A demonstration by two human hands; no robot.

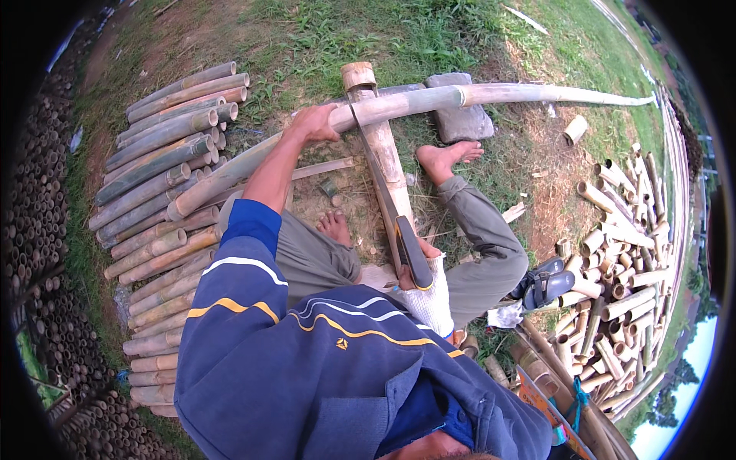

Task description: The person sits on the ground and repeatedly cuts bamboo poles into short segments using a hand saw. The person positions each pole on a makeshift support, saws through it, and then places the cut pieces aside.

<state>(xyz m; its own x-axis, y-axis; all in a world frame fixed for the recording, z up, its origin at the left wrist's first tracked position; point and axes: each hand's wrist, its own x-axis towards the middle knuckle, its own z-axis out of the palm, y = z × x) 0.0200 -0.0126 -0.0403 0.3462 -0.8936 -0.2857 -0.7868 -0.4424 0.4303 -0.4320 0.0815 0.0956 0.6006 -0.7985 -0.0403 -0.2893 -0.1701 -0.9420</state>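
A long bamboo pole [429,98] runs across in front of me, from the lower left to the far right. It rests over a bamboo post [387,157] lying between my legs. My left hand [316,124] is closed around the top of the pole, just left of the saw. My right hand [432,287], in a white knitted covering with bare fingertips showing, grips the dark handle of a handsaw [414,249]. The narrow saw blade slants away from me and meets the pole beside the post; how deep it sits is too small to tell.
Cut bamboo lengths [161,184] lie stacked at the left. At the right is a loose heap of short bamboo pieces [613,268]. A grey stone block [464,115] sits by the pole. Dark sandals [548,284] lie beside my right knee; my bare feet flank the post.
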